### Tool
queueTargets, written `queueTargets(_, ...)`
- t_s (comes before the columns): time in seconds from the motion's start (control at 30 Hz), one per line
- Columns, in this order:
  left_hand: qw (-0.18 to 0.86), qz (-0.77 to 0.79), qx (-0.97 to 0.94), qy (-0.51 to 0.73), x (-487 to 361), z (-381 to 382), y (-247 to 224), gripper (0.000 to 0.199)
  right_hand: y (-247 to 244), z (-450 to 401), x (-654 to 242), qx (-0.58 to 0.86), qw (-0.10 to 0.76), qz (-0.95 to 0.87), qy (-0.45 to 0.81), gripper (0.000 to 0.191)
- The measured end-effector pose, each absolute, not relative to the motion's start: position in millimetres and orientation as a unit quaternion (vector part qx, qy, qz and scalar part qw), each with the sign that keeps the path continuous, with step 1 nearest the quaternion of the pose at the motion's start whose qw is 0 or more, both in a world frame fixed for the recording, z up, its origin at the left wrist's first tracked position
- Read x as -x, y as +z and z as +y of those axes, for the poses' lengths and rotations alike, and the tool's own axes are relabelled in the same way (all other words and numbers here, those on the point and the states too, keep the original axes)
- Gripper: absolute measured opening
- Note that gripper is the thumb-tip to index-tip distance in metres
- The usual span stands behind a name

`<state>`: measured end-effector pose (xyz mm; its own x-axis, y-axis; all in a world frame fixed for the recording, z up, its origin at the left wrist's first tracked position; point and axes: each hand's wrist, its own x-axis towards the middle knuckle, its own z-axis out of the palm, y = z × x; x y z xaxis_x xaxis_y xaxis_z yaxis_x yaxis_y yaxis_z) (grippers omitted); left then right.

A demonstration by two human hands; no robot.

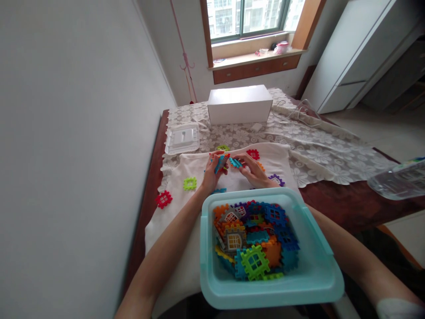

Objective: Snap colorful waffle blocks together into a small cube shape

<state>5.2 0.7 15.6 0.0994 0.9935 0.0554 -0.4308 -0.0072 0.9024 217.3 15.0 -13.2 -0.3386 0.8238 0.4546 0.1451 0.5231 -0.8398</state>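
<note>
A pale aqua tub (272, 300) of notched plastic building tiles sits nearest, between the forearms. Beyond its far rim, the left hand (213, 171) pinches a blue tile (219, 164), its long edge slanting up to the right, with orange-red at the top. The right hand (255, 173) pinches a turquoise tile (236, 163) by fingertips and thumb, slanting down to the right. This tile lies just right of the left hand's piece, their facing edges close together; whether they touch is too small to tell. The hands are about level in depth.

Beneath is a white cloth (160, 223) on the dark red worktop (335, 201). Loose tiles lie about: red (164, 200) and lime green (190, 184) leftward, purple (276, 180) rightward. Farther off, on a lace tablecloth (315, 157), are a translucent lid (183, 138) and a white box (239, 111); past them, a window (259, 15) and, rightward, a pale refrigerator (348, 51).
</note>
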Motion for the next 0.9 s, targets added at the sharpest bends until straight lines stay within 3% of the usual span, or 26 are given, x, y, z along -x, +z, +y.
queueTargets(0.33, 0.687, 0.338, -0.341, 0.546, -3.6, 2.6, 23.1, 0.045, -7.5, 12.7, -210.1, 0.314, 0.506, -0.742, 0.309, 0.036)
queueTargets(0.7, 0.693, 0.358, -0.34, 0.525, -8.5, -5.2, 31.9, 0.07, 0.9, 4.3, -209.2, 0.335, 0.509, -0.696, 0.38, 0.035)
queueTargets(0.9, 0.691, 0.343, -0.354, 0.529, -7.0, -5.0, 31.3, 0.068, 4.1, 1.2, -209.6, 0.325, 0.507, -0.696, 0.391, 0.039)
